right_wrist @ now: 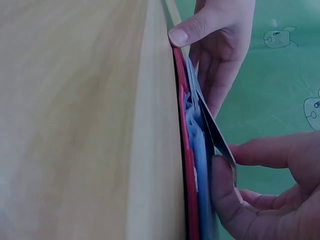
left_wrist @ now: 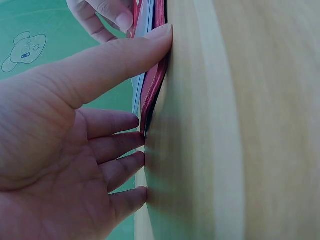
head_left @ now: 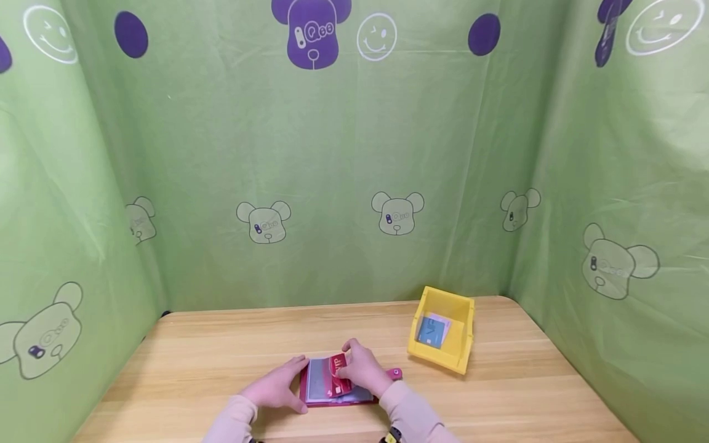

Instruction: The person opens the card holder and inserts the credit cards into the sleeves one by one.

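A red card (head_left: 336, 386) marked VIP is pinched between the thumb and fingers of my right hand (head_left: 367, 372). It stands tilted over the sleeves of an open pink-red card holder (head_left: 317, 380), which lies on the table. In the right wrist view the card's dark back (right_wrist: 214, 131) leans away from the bluish clear sleeves (right_wrist: 201, 155). My left hand (head_left: 277, 384) spans the holder's left end, its thumb on the near edge. Its fingers reach out fairly straight along the left side, tips at the tabletop in the left wrist view.
A yellow bin (head_left: 462, 335) stands at the back right, tilted toward me, with a blue VIP card (head_left: 431, 332) and a pinkish card (head_left: 446, 321) inside. The holder's snap strap (head_left: 395, 373) sticks out to the right on the wooden table (head_left: 221, 351). Green curtains (head_left: 332, 135) enclose the table.
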The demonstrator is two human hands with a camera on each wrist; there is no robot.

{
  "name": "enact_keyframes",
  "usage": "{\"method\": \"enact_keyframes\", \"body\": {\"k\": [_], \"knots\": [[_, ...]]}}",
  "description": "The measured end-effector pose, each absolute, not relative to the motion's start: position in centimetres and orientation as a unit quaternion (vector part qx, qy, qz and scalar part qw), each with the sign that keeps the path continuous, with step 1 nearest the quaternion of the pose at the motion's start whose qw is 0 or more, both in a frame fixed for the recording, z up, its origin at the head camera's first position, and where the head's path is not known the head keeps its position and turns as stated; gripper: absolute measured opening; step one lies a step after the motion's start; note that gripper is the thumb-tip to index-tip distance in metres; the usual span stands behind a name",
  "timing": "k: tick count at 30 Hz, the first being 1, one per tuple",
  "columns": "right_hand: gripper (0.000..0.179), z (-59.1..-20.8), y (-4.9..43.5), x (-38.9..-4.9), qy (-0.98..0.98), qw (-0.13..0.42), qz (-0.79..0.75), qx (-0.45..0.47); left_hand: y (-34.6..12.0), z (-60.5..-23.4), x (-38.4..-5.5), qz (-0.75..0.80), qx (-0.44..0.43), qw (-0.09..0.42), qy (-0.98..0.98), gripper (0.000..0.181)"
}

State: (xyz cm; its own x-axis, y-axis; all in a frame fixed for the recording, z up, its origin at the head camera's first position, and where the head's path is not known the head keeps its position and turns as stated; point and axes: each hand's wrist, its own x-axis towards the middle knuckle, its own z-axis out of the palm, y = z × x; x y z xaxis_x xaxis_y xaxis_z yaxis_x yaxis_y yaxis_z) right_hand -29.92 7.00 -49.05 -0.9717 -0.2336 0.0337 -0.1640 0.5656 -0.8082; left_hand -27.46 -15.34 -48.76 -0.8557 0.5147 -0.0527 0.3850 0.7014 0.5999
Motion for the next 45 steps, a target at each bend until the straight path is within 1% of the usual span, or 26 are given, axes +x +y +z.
{"method": "enact_keyframes", "body": {"k": [3, 8, 14, 22, 26, 35, 45], "knots": [[0.052, -48.8, 7.1, -29.7, 0.892, 0.033, -0.437, -0.115, -15.3, -48.8, -27.5, 0.297, 0.247, 0.108, 0.916, 0.098], [0.060, -48.5, 7.8, -29.4, 0.871, 0.057, -0.475, -0.112, -15.3, -48.8, -27.4, 0.299, 0.245, 0.109, 0.916, 0.098], [0.057, -48.1, 8.2, -28.9, 0.839, 0.089, -0.527, -0.103, -15.3, -48.8, -27.4, 0.302, 0.243, 0.109, 0.915, 0.098], [0.060, -48.2, 8.2, -28.8, 0.787, 0.130, -0.598, -0.082, -15.3, -48.8, -27.4, 0.305, 0.239, 0.115, 0.915, 0.099], [0.062, -48.3, 8.1, -28.8, 0.765, 0.141, -0.623, -0.079, -15.3, -48.8, -27.4, 0.308, 0.239, 0.117, 0.914, 0.098], [0.063, -48.4, 7.5, -28.6, 0.739, 0.152, -0.651, -0.080, -15.3, -48.9, -27.5, 0.309, 0.240, 0.116, 0.913, 0.097], [0.061, -48.5, 7.0, -28.8, 0.745, 0.137, -0.648, -0.076, -15.4, -48.9, -27.5, 0.305, 0.248, 0.112, 0.913, 0.097]]}}
